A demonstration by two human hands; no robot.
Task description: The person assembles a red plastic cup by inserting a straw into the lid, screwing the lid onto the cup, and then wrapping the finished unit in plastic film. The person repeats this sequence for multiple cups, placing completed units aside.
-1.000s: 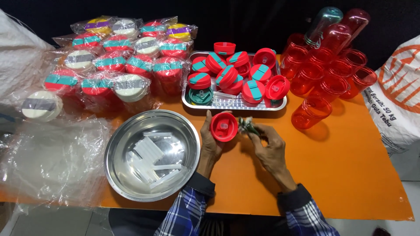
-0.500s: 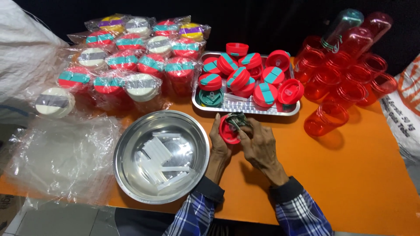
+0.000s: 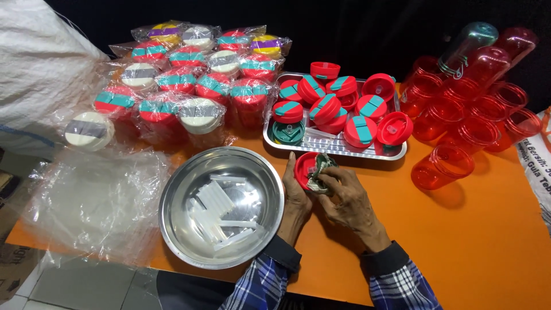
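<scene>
Your left hand (image 3: 298, 192) cups the red lid (image 3: 305, 170), open side right — your right hand (image 3: 344, 198) presses what looks like a cloth (image 3: 319, 172) in.

A round steel bowl (image 3: 221, 206) sits near on the orange table (image 3: 488, 252), with clear plastic strips (image 3: 221, 212) lying in it; a steel tray (image 3: 336, 146) beyond it carries red lids with teal bands (image 3: 333, 103); wrapped cups (image 3: 189, 74) crowd the far left; empty red cups (image 3: 459, 109) cluster at the far right; loose clear bags (image 3: 92, 201) lie at the near left; a white sack (image 3: 40, 74) rises behind them.
</scene>
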